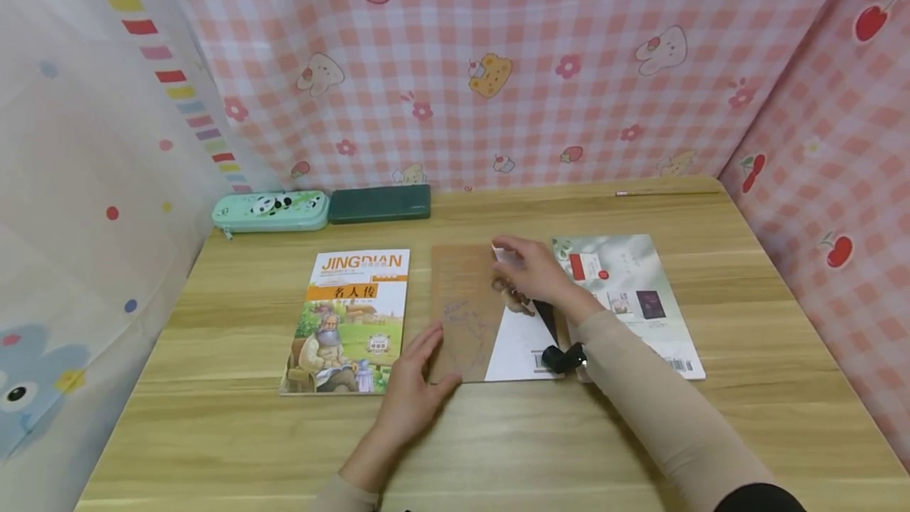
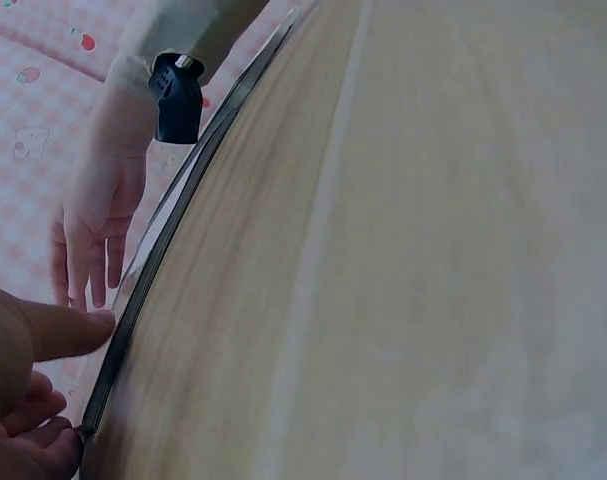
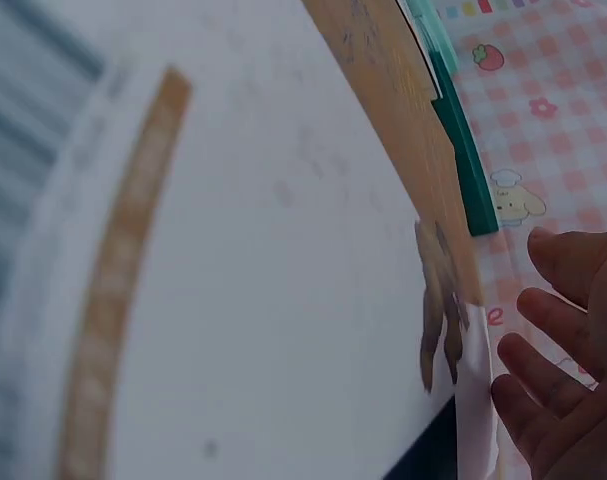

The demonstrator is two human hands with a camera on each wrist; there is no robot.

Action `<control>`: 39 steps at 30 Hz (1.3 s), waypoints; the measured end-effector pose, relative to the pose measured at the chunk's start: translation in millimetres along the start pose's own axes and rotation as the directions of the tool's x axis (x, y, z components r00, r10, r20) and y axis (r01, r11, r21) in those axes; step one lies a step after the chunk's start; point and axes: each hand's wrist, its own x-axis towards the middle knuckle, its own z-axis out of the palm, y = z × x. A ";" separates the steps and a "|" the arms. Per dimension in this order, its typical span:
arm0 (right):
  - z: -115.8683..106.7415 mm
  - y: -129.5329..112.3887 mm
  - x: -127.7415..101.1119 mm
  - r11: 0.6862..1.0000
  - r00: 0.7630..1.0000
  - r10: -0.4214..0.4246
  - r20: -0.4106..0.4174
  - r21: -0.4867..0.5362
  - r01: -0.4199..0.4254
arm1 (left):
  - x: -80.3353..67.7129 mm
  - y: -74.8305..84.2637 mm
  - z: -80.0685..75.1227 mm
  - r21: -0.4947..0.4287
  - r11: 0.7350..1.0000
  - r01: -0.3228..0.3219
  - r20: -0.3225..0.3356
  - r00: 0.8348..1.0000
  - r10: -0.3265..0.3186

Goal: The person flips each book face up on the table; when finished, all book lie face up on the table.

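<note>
A brown and white book (image 1: 462,283) with a dark wedge lies flat in the middle of the wooden table. My left hand (image 1: 415,385) rests at its lower left corner, thumb by the bottom edge and fingers along the left side. Over the upper right part of the cover is my right hand (image 1: 536,271), its fingers slightly bent. In the right wrist view the fingers (image 3: 543,375) are spread beside the book's edge; whether they touch it I cannot tell. The left wrist view shows the left thumb (image 2: 68,330) at the book's dark edge.
A colourful book (image 1: 348,330) lies on the left, and a pale green and white one (image 1: 640,299) on the right, partly under the right forearm. A mint panda pencil case (image 1: 270,212), a dark green case (image 1: 380,204) and a thin pencil-like stick (image 1: 668,193) line the back edge.
</note>
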 end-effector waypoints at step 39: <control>-33.5 42.9 1.0 0.992 0.998 -0.032 -0.062 -0.124 0.024 | -1.1 -3.7 0.8 0.054 0.997 0.060 0.027 0.998 -0.062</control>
